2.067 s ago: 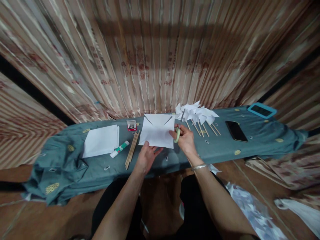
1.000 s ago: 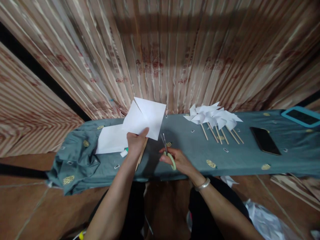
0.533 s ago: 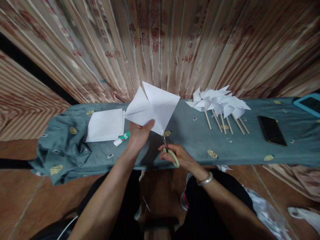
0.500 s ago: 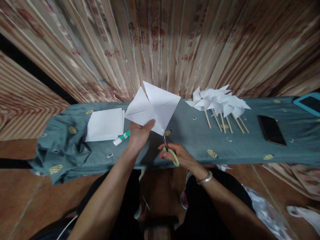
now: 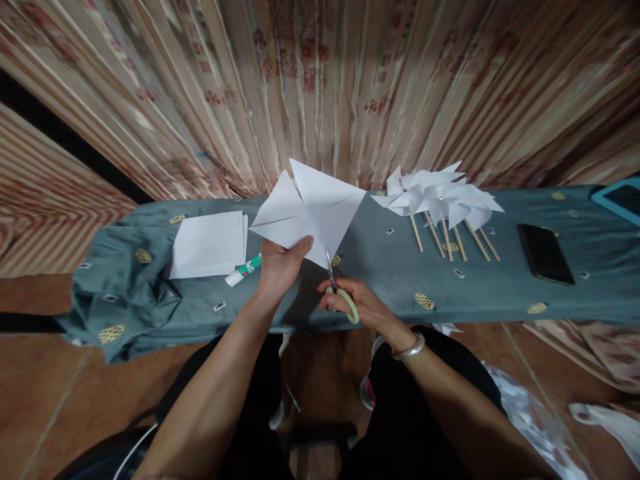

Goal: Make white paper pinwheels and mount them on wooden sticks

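Observation:
My left hand (image 5: 281, 264) holds up a white paper square (image 5: 311, 208) with cuts running in from its corners, lifted above the teal-covered bench (image 5: 380, 280). My right hand (image 5: 361, 304) grips green-handled scissors (image 5: 340, 295), and their blades reach into the bottom corner of the paper. A silver bangle sits on my right wrist.
A stack of white paper sheets (image 5: 207, 243) and a glue stick (image 5: 243, 270) lie to the left. Several finished paper pinwheels on wooden sticks (image 5: 440, 200) lie to the right, then a black phone (image 5: 545, 253) and a blue-cased tablet (image 5: 620, 198). A striped curtain hangs behind.
My left hand lifted the paper off the bench and turned it corner-down. My right hand brought the scissors from the paper's right side down to its bottom corner.

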Demonstrator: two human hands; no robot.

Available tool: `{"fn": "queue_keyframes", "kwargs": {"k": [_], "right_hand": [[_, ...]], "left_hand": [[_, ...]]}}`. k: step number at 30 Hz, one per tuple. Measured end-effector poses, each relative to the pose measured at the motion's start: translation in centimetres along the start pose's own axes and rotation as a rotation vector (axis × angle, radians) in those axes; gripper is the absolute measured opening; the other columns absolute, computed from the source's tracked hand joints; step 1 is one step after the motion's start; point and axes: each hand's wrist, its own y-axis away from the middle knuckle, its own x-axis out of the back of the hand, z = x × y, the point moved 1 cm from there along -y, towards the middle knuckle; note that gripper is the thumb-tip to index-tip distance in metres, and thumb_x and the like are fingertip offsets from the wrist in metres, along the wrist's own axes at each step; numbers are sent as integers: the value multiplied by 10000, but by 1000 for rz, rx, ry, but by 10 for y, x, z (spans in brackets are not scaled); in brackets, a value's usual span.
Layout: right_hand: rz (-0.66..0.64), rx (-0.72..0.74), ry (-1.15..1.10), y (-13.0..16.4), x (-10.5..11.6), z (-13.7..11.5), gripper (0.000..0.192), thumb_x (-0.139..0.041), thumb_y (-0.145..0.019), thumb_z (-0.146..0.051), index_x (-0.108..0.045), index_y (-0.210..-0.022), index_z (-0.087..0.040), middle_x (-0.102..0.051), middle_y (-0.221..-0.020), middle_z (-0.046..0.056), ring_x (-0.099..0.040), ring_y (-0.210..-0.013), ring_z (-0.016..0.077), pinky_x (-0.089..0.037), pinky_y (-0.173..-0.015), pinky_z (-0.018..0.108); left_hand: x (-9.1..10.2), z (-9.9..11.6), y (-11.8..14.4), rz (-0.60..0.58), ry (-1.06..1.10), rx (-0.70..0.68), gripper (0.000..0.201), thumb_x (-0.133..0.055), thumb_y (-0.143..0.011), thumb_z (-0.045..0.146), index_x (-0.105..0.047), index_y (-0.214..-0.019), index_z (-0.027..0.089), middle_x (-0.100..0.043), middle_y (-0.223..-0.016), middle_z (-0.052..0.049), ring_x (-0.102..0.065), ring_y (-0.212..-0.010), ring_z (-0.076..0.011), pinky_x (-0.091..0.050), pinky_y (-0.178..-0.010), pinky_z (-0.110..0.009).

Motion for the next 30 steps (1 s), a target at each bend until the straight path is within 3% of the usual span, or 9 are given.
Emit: {"fn": "queue_keyframes", "kwargs": {"k": [12,19,30], "right_hand": [[7,2,9,0,-1,-1,483,-717,-713,-609,-682,-915,-172,-726,-734,19,-625,-627,120,-464,-607,244],[5,13,-34,-1,-2,-1,461,-744,-695,-587,-698,-894,-173,-718,-698,10,-638,-614,118,-475,-595,235],[33,13,-59,0,-3,3,411,-790,-670,-519,-729,-895,-180,-698,-634,-11,-582,-538,91,-418,-515,197]], "left_hand": [[-1,4,1,-24,-8,-4,240,-752,-597,268,-666,-794,161,-713,-740,-28,-670,-747,-207,-556,-815,-343],[2,0,-1,-31,4,25,249,-769,-617,268,-689,-821,150,-728,-810,-62,-678,-838,-225,-547,-821,-326],[3,3,2,-21,-14,39,320,-752,-643,268,-704,-917,110,-746,-855,-78,-693,-802,-223,-561,-796,-339]]}}
